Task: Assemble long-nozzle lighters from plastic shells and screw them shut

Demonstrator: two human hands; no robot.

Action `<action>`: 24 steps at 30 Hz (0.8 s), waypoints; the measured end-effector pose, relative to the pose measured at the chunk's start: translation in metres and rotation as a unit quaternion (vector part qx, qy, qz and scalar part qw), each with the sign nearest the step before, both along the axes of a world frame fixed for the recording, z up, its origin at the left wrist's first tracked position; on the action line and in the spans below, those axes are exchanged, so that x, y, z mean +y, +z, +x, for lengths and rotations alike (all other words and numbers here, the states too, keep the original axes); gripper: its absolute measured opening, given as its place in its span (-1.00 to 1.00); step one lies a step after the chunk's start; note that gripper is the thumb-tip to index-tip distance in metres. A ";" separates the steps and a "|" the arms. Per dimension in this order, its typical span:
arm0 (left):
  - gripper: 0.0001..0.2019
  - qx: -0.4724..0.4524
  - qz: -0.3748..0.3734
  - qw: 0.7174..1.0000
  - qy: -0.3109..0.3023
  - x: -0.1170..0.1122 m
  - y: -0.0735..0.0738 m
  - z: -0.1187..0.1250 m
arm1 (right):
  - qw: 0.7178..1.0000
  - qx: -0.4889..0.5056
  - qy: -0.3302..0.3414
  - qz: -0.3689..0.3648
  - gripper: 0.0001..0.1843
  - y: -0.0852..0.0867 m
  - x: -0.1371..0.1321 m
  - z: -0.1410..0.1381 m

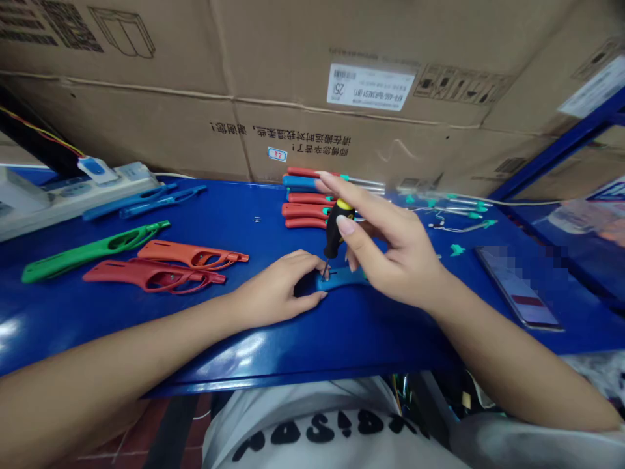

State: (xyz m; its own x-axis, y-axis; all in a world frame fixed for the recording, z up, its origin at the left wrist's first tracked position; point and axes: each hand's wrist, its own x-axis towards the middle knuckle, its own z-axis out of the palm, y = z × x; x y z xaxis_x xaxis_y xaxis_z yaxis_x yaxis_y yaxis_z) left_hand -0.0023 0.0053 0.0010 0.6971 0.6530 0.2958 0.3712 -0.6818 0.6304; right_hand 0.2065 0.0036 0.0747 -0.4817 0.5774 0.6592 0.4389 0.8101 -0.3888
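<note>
In the head view my right hand [398, 254] grips a short black-and-yellow screwdriver [334, 236], its index finger stretched out past the handle's top. The screwdriver leans slightly, and its tip meets the near-left end of a blue lighter [346, 278] lying on the table. Thumb and fingers of my left hand [273, 293] close around that same end and steady it. The lighter's other end is partly hidden under my right hand. Behind my hands lies a row of lighters with red handles [305, 210] and metal tubes, one of them blue-handled. A few tiny screws [256, 219] are on the tabletop.
Green, orange and red lighter shells [97, 251] lie at left, with blue shells [163, 200] by a white power strip [73, 195]. Metal tubes with green pieces [459, 207] are scattered at back right near a phone [517, 286]. A cardboard box [273, 78] walls the blue table's back.
</note>
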 end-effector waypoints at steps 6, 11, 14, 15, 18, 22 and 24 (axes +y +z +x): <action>-0.82 -0.004 0.001 1.000 -0.008 0.000 0.001 0.000 | 0.996 0.025 -0.006 0.082 -0.71 -0.002 0.005 0.002; -0.83 0.002 0.013 1.000 -0.007 0.000 0.000 0.000 | 1.000 0.003 0.031 0.003 -0.59 -0.001 0.005 0.004; -0.84 0.002 0.017 1.000 -0.010 0.000 0.000 0.000 | 0.999 -0.005 0.011 0.050 -0.67 -0.001 0.008 0.007; -0.84 0.001 0.016 1.000 -0.011 0.000 0.000 0.000 | 0.997 -0.008 0.001 0.075 -0.67 -0.001 0.009 0.008; -0.83 0.001 0.010 1.000 -0.008 0.000 0.001 0.000 | 0.997 -0.026 0.020 0.064 -0.61 -0.001 0.009 0.009; -0.83 0.004 0.006 1.000 -0.009 0.000 0.001 0.000 | 0.998 -0.015 0.055 0.010 -0.61 -0.003 0.009 0.007; -0.83 -0.002 0.008 1.000 -0.012 0.000 0.001 0.000 | 0.997 -0.009 0.031 0.069 -0.65 -0.005 0.009 0.006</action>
